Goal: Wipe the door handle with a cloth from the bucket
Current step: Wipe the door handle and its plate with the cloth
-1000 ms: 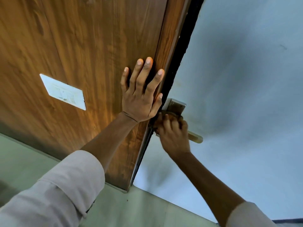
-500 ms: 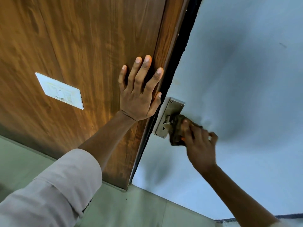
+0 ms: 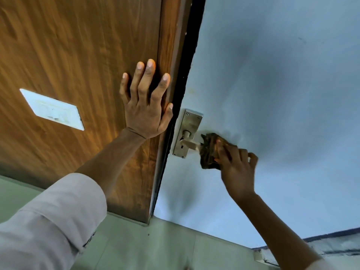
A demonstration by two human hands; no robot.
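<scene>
Wiping lever end: R hand (image 3: pixel 236 168) clamped on cloth (image 3: pixel 209 152) round door handle (image 3: pixel 190 144), L hand (image 3: pixel 146 106) flat, fingers apart on door (image 3: pixel 78 55); next prob. stroke back twd backplate (image 3: pixel 190 125).

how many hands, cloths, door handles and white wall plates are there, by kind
hands: 2, left hand flat on the wood, right hand holding the cloth
cloths: 1, brown cloth
door handles: 1, door handle
white wall plates: 1, white plate
total: 5
</scene>
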